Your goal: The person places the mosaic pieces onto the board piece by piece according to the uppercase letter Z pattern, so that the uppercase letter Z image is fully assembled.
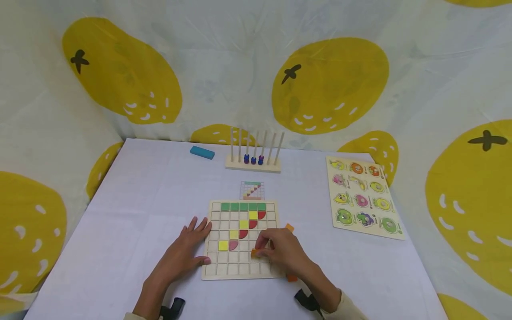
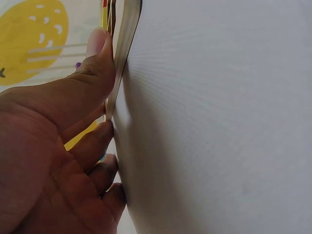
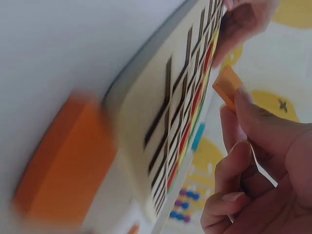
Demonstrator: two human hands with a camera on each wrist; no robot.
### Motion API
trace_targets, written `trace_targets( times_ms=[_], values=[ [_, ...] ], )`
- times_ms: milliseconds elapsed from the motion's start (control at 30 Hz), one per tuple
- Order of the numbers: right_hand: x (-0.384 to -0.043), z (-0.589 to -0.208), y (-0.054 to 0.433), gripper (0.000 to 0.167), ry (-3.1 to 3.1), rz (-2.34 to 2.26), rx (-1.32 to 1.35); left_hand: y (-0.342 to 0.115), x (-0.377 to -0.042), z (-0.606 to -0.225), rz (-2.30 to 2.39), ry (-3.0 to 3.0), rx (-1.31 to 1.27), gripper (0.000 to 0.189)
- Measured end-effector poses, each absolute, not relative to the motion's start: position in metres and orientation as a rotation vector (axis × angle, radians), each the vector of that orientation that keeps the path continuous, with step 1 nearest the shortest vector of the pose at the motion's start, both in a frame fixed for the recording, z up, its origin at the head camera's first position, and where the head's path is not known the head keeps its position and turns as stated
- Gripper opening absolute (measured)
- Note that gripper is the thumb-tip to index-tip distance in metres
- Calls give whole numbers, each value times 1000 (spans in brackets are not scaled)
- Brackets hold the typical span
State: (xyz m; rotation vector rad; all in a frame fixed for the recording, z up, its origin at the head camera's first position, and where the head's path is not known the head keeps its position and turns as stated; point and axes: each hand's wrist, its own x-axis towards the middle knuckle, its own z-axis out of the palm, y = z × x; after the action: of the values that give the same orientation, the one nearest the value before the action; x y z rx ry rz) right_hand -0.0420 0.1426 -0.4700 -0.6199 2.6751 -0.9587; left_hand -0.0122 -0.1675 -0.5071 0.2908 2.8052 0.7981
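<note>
A wooden grid board [image 1: 216, 270] lies on the table, with green squares [image 1: 243, 206] along its top row. Yellow squares [image 1: 223, 245] and red quarter-circle pieces [image 1: 243, 234] step diagonally down to the left. My right hand [image 1: 286, 250] pinches a small orange block [image 3: 227, 84] between thumb and forefinger, over the lower right part of the board. My left hand [image 1: 188, 249] rests at the board's left edge, fingers spread and thumb on the rim. In the left wrist view, the left thumb [image 2: 100, 53] lies against the board's edge.
Behind the board lies a small pattern card [image 1: 252, 190]. Farther back stand a peg rack [image 1: 253, 167] with beads and a blue block [image 1: 202, 152]. A fruit puzzle board [image 1: 364, 195] lies at the right. More orange blocks [image 1: 291, 278] sit beside the grid board's right edge.
</note>
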Motion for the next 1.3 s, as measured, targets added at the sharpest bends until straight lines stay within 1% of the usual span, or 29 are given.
trace_targets(
  times_ms=[167, 433, 633, 767, 1000, 1167, 1300],
  values=[
    [-44, -475, 116, 19, 2687, -926, -676, -168, -12, -508, 799, 2819, 303, 108],
    [-43, -472, 74, 17, 2679, -798, -751, -169, -11, -507, 845, 2800, 317, 105],
    [-43, -474, 55, 16, 2713, -727, -818, -170, -10, -505, 857, 2826, 359, 103],
    [-44, -474, 48, 16, 2734, -685, -810, -171, -9, -504, 869, 2826, 367, 101],
    [-42, -475, 46, 26, 2717, -601, -803, -171, -10, -504, 873, 2819, 353, 102],
    [-41, -475, 51, 21, 2690, -621, -818, -171, -10, -506, 856, 2824, 365, 102],
    [-45, -473, 62, 16, 2664, -718, -775, -171, -10, -506, 854, 2830, 368, 102]
  ],
)
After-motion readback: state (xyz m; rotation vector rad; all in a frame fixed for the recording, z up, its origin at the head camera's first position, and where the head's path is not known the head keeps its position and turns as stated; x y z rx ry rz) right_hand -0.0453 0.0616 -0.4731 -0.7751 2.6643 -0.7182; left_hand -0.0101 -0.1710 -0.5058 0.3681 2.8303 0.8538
